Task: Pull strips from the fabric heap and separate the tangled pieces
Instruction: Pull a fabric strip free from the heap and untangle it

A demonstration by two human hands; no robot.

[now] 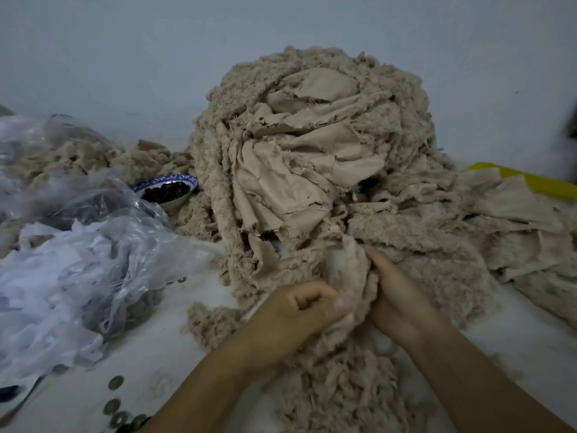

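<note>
Plastic bags (93,251), bowl (175,178) beside heap (312,135) — left hand (290,314), right hand (396,295) grip strip (346,270).

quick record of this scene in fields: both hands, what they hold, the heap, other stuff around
left hand: fingers curled, pinching the fuzzy strip
right hand: grips the same strip from the other side
strip: runs up into the fabric heap
heap: tall beige pile, centre, in front of the wall
plastic bag: left, holds white scraps
bowl: blue-patterned rim, dark contents, left of the heap
yellow object: far right, partly under fabric
round discs: bottom left
</note>
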